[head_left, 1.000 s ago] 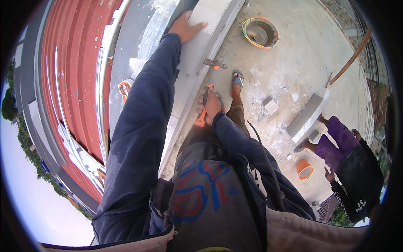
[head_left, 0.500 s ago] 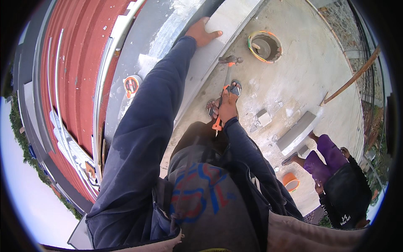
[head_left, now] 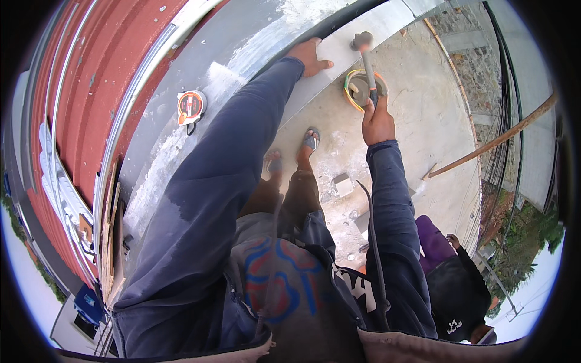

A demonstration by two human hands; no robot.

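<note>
Closest in, there's an orange-and-white tape measure (head_left: 192, 107) on the grey ledge (head_left: 212, 36), between its outer edge and the left forearm. Right hand (head_left: 378, 124) has its fingers wrapped round the grip of a raised hammer (head_left: 370, 69). Left hand (head_left: 310, 57) rests on the pale block strip (head_left: 390, 21) near its floor-side edge, thumb stuck out wide. Farthest off, a bucket (head_left: 347, 91) sits on the floor (head_left: 423, 115) beyond the hammer.

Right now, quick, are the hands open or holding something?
Left hand: open, thumb spread, resting on the pale block.
Right hand: closed, holding the hammer.
</note>
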